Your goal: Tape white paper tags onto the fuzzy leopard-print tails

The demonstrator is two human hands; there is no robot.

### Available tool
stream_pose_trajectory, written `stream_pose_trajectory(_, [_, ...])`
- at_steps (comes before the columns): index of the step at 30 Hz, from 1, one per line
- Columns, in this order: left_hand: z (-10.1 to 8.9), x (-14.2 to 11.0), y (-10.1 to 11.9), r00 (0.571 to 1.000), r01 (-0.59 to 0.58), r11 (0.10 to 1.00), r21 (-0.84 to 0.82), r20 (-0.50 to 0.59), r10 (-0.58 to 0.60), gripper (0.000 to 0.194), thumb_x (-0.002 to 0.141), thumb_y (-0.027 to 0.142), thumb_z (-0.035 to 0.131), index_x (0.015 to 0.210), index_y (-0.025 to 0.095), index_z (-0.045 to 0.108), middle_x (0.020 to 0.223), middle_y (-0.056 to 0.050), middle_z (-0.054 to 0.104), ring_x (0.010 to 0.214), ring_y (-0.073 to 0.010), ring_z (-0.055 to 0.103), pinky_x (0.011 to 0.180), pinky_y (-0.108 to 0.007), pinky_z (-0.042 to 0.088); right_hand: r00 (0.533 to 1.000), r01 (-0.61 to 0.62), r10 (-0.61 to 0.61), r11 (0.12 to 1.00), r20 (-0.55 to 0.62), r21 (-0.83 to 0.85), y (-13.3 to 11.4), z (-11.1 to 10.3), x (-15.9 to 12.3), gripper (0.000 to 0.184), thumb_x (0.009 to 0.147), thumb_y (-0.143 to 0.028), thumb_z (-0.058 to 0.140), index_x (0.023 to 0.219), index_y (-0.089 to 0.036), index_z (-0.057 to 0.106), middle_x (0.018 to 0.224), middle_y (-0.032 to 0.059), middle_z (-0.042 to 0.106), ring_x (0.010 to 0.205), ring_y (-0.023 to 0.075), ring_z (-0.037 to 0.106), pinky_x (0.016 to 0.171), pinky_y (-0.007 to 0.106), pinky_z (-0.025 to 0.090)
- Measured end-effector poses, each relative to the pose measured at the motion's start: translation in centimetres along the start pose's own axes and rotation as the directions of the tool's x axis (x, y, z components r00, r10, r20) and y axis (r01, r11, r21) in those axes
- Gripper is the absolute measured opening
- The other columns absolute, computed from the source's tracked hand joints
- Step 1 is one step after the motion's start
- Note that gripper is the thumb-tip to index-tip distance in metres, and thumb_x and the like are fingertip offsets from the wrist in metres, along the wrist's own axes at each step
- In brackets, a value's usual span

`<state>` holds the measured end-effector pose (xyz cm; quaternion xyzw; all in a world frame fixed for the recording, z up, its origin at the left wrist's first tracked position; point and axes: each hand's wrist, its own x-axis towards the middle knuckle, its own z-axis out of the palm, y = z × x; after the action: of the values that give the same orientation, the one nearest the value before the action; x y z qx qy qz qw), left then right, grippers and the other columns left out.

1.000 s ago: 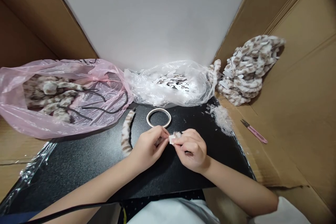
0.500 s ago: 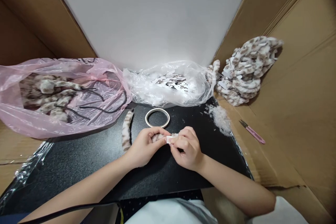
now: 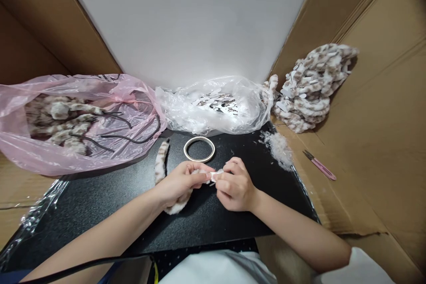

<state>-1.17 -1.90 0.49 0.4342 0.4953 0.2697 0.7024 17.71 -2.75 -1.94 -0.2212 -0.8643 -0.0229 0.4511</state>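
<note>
My left hand [image 3: 184, 182] is closed around a furry brown-and-white strip [image 3: 178, 206], whose lower end hangs out below the palm. At its other end, between both hands, shows a small white piece [image 3: 214, 177], perhaps tape or a backing; its kind is hard to make out. My right hand [image 3: 236, 185] pinches this white piece, fingers curled. Just beyond the hands lies a roll of tape [image 3: 199, 149], flat on the black table [image 3: 109, 217]. Another furry strip [image 3: 160, 163] with a dark tip rests left of the roll, partly behind my left hand.
A pink plastic bag [image 3: 20, 151] with furry pieces and black cords lies at left. Behind the roll is a clear bag [image 3: 179, 115] of patterned scraps. Furry strips [image 3: 316, 88] are heaped at right, near white fluff [image 3: 279, 148] and pink-handled snips [image 3: 319, 165]. Cardboard walls [image 3: 376, 97] flank the table.
The furry strip has turned in my left hand, so its lower end now shows below the palm. Both hands remain together at the white piece, with the right fingers shifted slightly.
</note>
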Motion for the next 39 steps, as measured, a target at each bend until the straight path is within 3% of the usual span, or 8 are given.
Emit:
stream_pose_trajectory(3, [0.0,-0.3,0.1,0.996,-0.068,0.988,0.139,-0.039,0.074,0.03,0.071,0.041,0.072,0.086,0.015,0.071,0.053,0.003,0.054,0.039,-0.0073,0.04,0.041,-0.019,0.029,0.992,-0.122,0.124,0.99,-0.028,0.073,-0.1,0.0,0.2,0.023,0.07,-0.01,0.054,0.087,-0.024,0.052,0.073,-0.0023,0.067,0.071,0.0184,0.05,0.078,0.04,0.042])
stream_pose_trajectory(7, [0.3,-0.7,0.7,0.957,-0.277,0.912,0.302,0.007,0.289,0.02,0.075,0.034,0.07,0.08,0.015,0.073,0.081,-0.006,0.073,0.076,-0.0185,0.064,0.069,-0.026,0.047,0.93,-0.357,0.368,0.896,0.01,0.265,0.0,0.0,0.5,0.022,0.074,-0.008,0.058,0.087,-0.024,0.05,0.07,-0.0031,0.058,0.074,0.0159,0.055,0.076,0.034,0.046])
stream_pose_trajectory(10, [0.5,-0.9,0.9,0.944,-0.316,0.871,0.377,0.029,0.33,0.018,0.077,0.031,0.067,0.081,0.015,0.073,0.085,-0.006,0.074,0.079,-0.0198,0.065,0.072,-0.027,0.047,0.839,-0.541,0.507,0.734,0.199,0.411,0.5,-0.3,0.7,0.028,0.071,-0.012,0.064,0.091,-0.023,0.049,0.083,-0.0007,0.059,0.078,0.0144,0.059,0.072,0.029,0.048])
stream_pose_trajectory(14, [0.4,-1.0,0.7,0.936,-0.333,0.851,0.405,0.037,0.349,0.019,0.078,0.031,0.066,0.081,0.015,0.074,0.081,-0.005,0.073,0.075,-0.0186,0.062,0.069,-0.026,0.045,0.763,-0.646,0.511,0.582,0.395,0.494,0.9,-1.1,0.9,0.031,0.073,-0.017,0.068,0.096,-0.022,0.048,0.083,-0.002,0.059,0.073,0.0117,0.06,0.071,0.025,0.05])
stream_pose_trajectory(22, [0.5,-0.3,0.4,0.99,-0.129,0.989,0.074,-0.046,0.133,0.021,0.067,0.032,0.073,0.069,0.014,0.063,0.059,0.002,0.057,0.052,-0.0073,0.044,0.05,-0.018,0.032,0.89,-0.421,0.337,0.866,0.306,0.27,0.9,-1.1,1.0,0.009,0.083,-0.016,0.057,0.087,-0.021,0.05,0.069,-0.0023,0.056,0.063,0.0117,0.053,0.062,0.023,0.044])
stream_pose_trajectory(27, [0.6,-0.2,0.7,0.991,-0.131,0.991,0.029,0.032,0.13,0.021,0.07,0.033,0.071,0.069,0.015,0.06,0.06,0.002,0.054,0.053,-0.0077,0.044,0.052,-0.019,0.035,0.89,-0.438,0.352,0.836,0.291,0.331,0.5,-1.1,1.1,0.011,0.081,-0.013,0.053,0.081,-0.022,0.047,0.065,-0.0047,0.05,0.055,0.0095,0.047,0.054,0.021,0.039])
stream_pose_trajectory(33, [0.4,-0.7,0.8,0.937,-0.346,0.911,0.225,0.138,0.322,0.025,0.077,0.032,0.069,0.096,0.018,0.062,0.09,-0.004,0.065,0.079,-0.0145,0.059,0.072,-0.025,0.046,0.68,-0.727,0.568,0.439,0.464,0.528,0.2,-1.2,1.4,0.018,0.077,-0.018,0.06,0.081,-0.022,0.043,0.065,-0.0073,0.049,0.053,0.0069,0.045,0.052,0.019,0.037])
stream_pose_trajectory(39, [0.1,-0.2,0.7,0.966,-0.258,0.962,0.093,0.048,0.255,0.026,0.078,0.04,0.069,0.078,0.016,0.059,0.071,-0.002,0.063,0.062,-0.0114,0.055,0.061,-0.024,0.045,0.506,-0.645,0.527,-0.293,0.682,0.705,2.1,-1.3,1.5,0.038,0.08,-0.05,0.063,0.098,-0.021,0.046,0.07,-0.0018,0.063,0.06,0.0146,0.062,0.059,0.029,0.053])
